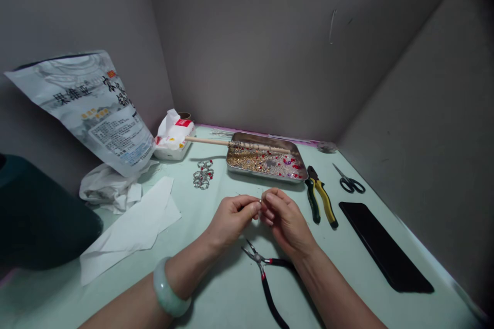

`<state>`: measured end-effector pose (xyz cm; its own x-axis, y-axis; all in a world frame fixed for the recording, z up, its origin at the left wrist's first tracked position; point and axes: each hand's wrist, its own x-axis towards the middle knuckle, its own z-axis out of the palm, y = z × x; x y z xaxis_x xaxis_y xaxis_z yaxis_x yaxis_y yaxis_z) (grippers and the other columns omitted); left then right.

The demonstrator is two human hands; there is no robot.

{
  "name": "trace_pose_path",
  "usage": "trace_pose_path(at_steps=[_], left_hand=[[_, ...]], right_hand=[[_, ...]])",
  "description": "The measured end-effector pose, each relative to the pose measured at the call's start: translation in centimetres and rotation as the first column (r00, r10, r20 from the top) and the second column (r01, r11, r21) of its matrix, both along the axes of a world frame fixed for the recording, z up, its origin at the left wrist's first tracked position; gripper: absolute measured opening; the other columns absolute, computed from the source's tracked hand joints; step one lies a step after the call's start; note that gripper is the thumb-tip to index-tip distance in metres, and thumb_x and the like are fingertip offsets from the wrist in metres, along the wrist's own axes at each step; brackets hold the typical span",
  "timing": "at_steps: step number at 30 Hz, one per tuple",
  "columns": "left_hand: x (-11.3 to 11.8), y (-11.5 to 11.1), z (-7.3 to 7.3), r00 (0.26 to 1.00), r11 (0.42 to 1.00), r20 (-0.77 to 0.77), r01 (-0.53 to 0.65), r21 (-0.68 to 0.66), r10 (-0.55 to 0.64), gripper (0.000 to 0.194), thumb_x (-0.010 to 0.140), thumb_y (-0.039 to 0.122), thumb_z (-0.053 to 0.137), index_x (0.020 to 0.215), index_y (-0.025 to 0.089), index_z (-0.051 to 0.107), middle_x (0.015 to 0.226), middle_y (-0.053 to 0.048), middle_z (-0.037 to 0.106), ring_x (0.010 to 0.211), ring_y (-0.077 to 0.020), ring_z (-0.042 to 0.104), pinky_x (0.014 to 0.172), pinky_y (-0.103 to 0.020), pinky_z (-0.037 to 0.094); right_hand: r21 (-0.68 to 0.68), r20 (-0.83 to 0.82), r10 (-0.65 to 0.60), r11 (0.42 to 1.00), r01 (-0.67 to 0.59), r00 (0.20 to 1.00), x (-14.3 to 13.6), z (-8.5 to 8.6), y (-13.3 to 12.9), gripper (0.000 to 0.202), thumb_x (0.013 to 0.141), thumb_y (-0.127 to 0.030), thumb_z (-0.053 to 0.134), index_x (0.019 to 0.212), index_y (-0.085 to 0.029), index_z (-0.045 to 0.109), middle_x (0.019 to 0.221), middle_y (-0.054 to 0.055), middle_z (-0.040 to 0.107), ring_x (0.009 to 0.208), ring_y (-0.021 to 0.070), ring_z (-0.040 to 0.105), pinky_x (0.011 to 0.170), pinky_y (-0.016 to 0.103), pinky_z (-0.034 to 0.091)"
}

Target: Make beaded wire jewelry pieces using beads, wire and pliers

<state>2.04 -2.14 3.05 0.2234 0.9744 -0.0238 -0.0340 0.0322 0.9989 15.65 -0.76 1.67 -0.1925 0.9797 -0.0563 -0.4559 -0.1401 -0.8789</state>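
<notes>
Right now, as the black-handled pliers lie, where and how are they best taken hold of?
Take the black-handled pliers by the left handle, probably best coming from the near side. The nose points away and the handles are spread: the left one runs toward the person in plain view, while the right one appears to pass beneath the right wrist.

Tray (262,175): blocks straight ahead!
Black-handled pliers (258,257): bar the near side!
Left lane: open between paper (135,221) and left hand (229,218)!
</notes>
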Motion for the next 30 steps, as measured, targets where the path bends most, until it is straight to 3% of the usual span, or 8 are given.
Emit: trace_pose_path(at_steps=[4, 6, 9, 14, 17, 22, 27, 30], left_hand=[[0.0, 0.1, -0.2, 0.996, 0.997, 0.014, -0.083, -0.009, 0.083, 0.027, 0.077, 0.037, 0.059, 0.078, 0.012, 0.068, 0.06, 0.002, 0.048, 0.05, -0.0068, 0.032, 0.047, -0.021, 0.024], [0.1, 0.2, -0.3, 0.993, 0.993, 0.023, -0.118, -0.018, 0.118, 0.028, 0.077, 0.038, 0.059, 0.08, 0.012, 0.068, 0.061, 0.001, 0.049, 0.05, -0.0069, 0.033, 0.047, -0.021, 0.024], [0.1, 0.2, -0.5, 0.989, 0.989, 0.033, -0.14, -0.036, 0.141, 0.028, 0.076, 0.039, 0.06, 0.074, 0.012, 0.066, 0.058, 0.002, 0.047, 0.05, -0.0076, 0.033, 0.047, -0.021, 0.024], [0.2, 0.3, -0.5, 0.986, 0.987, 0.031, -0.161, -0.005, 0.161, 0.029, 0.075, 0.04, 0.063, 0.069, 0.012, 0.066, 0.06, -0.001, 0.052, 0.056, -0.0103, 0.04, 0.05, -0.022, 0.028], [0.2, 0.4, -0.5, 0.985, 0.986, 0.046, -0.164, -0.028, 0.166, 0.029, 0.074, 0.04, 0.064, 0.076, 0.011, 0.068, 0.059, 0.0, 0.051, 0.054, -0.0094, 0.038, 0.048, -0.022, 0.027], [-0.1, 0.6, -0.6, 0.953, 0.983, 0.276, -0.078, -0.166, 0.123, 0.027, 0.075, 0.037, 0.066, 0.083, 0.012, 0.062, 0.059, 0.006, 0.043, 0.044, -0.003, 0.026, 0.043, -0.02, 0.019], [-0.4, 0.7, -0.8, 0.9, 0.971, 0.435, 0.076, -0.225, 0.03, 0.022, 0.08, 0.031, 0.062, 0.094, 0.015, 0.056, 0.062, 0.006, 0.046, 0.042, -0.0013, 0.025, 0.041, -0.017, 0.016], [-0.4, 0.6, -0.7, 0.874, 0.965, 0.485, 0.099, -0.244, 0.033, 0.018, 0.08, 0.028, 0.062, 0.088, 0.014, 0.055, 0.063, 0.005, 0.046, 0.043, -0.0011, 0.026, 0.041, -0.017, 0.017]], right_hand=[[0.254, 0.246, -0.21, 0.956, 0.146, 0.946, -0.2, -0.3, -0.5, 0.016, 0.081, -0.033, 0.06, 0.074, -0.02, 0.053, 0.06, -0.005, 0.045, 0.051, 0.0086, 0.037, 0.049, 0.022, 0.031], [0.499, 0.41, -0.394, 0.852, 0.159, 0.823, -0.1, -0.4, -0.8, 0.011, 0.085, -0.027, 0.056, 0.076, -0.02, 0.056, 0.067, -0.002, 0.05, 0.059, 0.0112, 0.044, 0.055, 0.025, 0.036], [0.769, 0.489, -0.631, 0.638, 0.044, 0.602, 0.0, -0.7, -1.2, 0.008, 0.085, -0.018, 0.053, 0.081, -0.02, 0.059, 0.073, 0.001, 0.052, 0.065, 0.0137, 0.048, 0.06, 0.027, 0.039], [0.868, 0.486, -0.765, 0.477, -0.135, 0.423, -0.2, -1.4, -1.5, 0.012, 0.085, -0.012, 0.052, 0.091, -0.019, 0.06, 0.075, 0.004, 0.054, 0.067, 0.0159, 0.051, 0.058, 0.027, 0.04], [0.865, 0.495, -0.759, 0.478, -0.154, 0.422, -0.3, -1.3, -1.5, 0.014, 0.086, -0.013, 0.051, 0.095, -0.019, 0.06, 0.077, 0.005, 0.056, 0.069, 0.0169, 0.053, 0.06, 0.029, 0.042], [0.799, 0.545, -0.606, 0.585, -0.139, 0.58, 0.3, -0.7, -0.7, 0.023, 0.09, -0.012, 0.045, 0.103, -0.022, 0.06, 0.09, 0.006, 0.06, 0.085, 0.0187, 0.057, 0.075, 0.032, 0.046], [0.751, 0.552, -0.583, 0.658, -0.053, 0.597, 1.1, -0.7, 0.0, 0.019, 0.09, -0.016, 0.047, 0.103, -0.022, 0.059, 0.093, 0.006, 0.057, 0.085, 0.0185, 0.056, 0.073, 0.032, 0.046], [0.738, 0.574, -0.537, 0.666, -0.107, 0.619, 1.0, -0.7, -0.1, 0.02, 0.089, -0.015, 0.048, 0.104, -0.022, 0.059, 0.093, 0.005, 0.056, 0.083, 0.0175, 0.056, 0.07, 0.03, 0.046]])
